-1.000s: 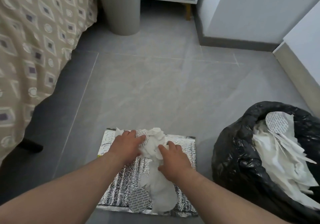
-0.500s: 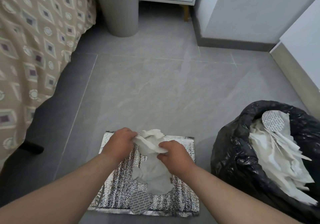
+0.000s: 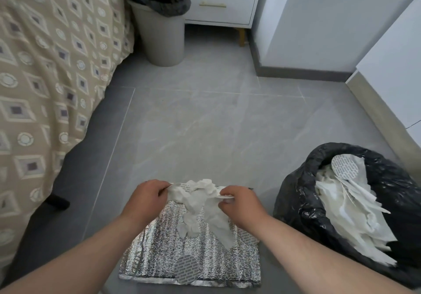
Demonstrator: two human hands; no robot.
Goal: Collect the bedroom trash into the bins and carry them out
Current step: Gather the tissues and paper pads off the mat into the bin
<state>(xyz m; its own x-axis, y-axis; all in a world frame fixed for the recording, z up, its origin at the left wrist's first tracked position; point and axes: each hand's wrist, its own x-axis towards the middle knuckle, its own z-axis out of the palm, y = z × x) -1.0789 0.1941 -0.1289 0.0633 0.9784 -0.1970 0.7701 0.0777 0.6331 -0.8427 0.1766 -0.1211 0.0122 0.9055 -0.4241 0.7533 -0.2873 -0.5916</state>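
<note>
A bunch of crumpled white paper [image 3: 200, 205] hangs between my hands, lifted off a silver foil sheet [image 3: 159, 255] that lies flat on the floor. My left hand [image 3: 148, 197] grips its left end and my right hand [image 3: 239, 202] grips its right end. One round patterned paper disc [image 3: 186, 269] rests on the foil near its front edge, and another disc [image 3: 249, 236] lies at its right edge. To my right stands a bin lined with a black bag [image 3: 296, 202], filled with white paper scraps [image 3: 348, 214].
A grey bin with a black liner [image 3: 163, 31] stands at the back beside the bed, whose patterned cover [image 3: 45, 66] hangs down on the left. A white drawer unit [image 3: 218, 2] and white walls close off the back and right.
Both hands have closed on the white paper and raised it off the foil. It now dangles between them, and a second disc shows at the foil's right edge.
</note>
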